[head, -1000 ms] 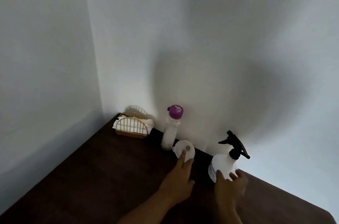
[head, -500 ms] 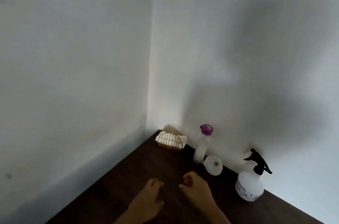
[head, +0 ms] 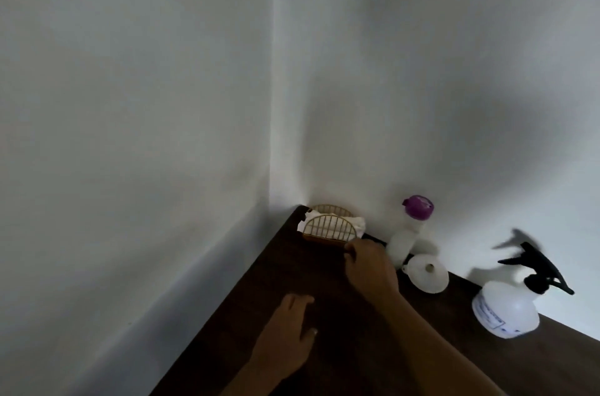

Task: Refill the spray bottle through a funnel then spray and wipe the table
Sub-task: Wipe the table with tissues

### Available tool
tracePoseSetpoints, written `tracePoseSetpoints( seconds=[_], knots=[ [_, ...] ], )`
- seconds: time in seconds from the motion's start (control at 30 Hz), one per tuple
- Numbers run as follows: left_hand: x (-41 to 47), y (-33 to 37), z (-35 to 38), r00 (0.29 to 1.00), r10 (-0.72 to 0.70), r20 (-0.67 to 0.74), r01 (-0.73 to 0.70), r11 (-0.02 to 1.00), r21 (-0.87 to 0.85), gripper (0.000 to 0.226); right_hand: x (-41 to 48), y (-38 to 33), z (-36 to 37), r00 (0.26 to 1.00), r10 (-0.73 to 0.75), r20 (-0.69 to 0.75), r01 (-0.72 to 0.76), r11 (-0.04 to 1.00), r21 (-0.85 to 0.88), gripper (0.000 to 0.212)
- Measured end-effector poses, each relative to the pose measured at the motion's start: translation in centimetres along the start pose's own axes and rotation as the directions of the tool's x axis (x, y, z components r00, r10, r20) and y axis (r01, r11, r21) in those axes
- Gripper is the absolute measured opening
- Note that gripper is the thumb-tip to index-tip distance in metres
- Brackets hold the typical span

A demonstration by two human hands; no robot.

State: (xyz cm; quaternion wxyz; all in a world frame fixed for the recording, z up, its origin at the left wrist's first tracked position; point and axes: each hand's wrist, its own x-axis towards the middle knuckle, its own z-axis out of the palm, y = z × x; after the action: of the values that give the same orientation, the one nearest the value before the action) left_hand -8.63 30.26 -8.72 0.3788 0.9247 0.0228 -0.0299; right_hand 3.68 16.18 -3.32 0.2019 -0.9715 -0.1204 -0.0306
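1. Head view. A dark brown wooden table point(head: 292, 272) is seen pushed into a corner formed by two pale walls point(head: 130, 103). The far corner is taken by a gold wire napkin holder point(head: 328, 229), used below as the landmark.

2. White napkins point(head: 352, 223) are held upright inside the napkin holder; their edges stick out past the wire on both sides.

3. The right hand point(head: 370, 266) is reached across to the holder's right front corner. The fingers are curled narrowly and the fingertips point(head: 350, 249) are placed at the base of the wire. Whether the wire is actually pinched cannot be told.

4. The left hand point(head: 289, 335) is laid palm down on the table, well in front of the holder. The fingers are spread loosely and nothing is held.

5. A white bottle with a purple cap point(head: 407, 231) is stood upright just right of the holder, against the back wall. It is partly covered at the base by the right hand.

6. A white funnel point(head: 427, 273) is set on the table farther right of the holder, just beside the bottle's base. Its hole is seen from above.

7. The spray bottle point(head: 509, 304) is stood farthest right of the holder, well apart from it. The body is round and translucent white, with a label on its lower side. The black trigger head point(head: 540, 270) is screwed on. A blurred shadow of it is cast on the wall.
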Motion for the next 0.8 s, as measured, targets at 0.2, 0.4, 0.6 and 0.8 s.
tracePoseSetpoints(
  seconds=[0.2,0.4,0.6,0.8],
  knots=[
    [2.6,-2.7,0.0,0.999,0.031,0.041,-0.031,0.999,-0.013,0.047,7.7,-0.9,1.6,0.997,0.058,-0.059,-0.067,0.985,-0.157,0.024],
    [5.7,-5.1,-0.8,0.995,0.068,0.072,-0.067,0.997,-0.023,0.046,13.7,-2.1,3.7,0.975,0.211,0.074,-0.176,0.928,-0.329,0.030],
    [7.2,-7.3,-1.1,0.996,0.075,0.052,-0.075,0.997,-0.007,0.045,15.3,-3.7,5.1,0.921,0.324,0.218,-0.258,0.924,-0.281,0.030],
    [8.3,-7.6,-0.9,0.992,0.111,0.051,-0.111,0.994,-0.010,0.043,15.5,-3.8,5.8,0.882,0.391,0.263,-0.326,0.909,-0.259,0.030]
  ],
)
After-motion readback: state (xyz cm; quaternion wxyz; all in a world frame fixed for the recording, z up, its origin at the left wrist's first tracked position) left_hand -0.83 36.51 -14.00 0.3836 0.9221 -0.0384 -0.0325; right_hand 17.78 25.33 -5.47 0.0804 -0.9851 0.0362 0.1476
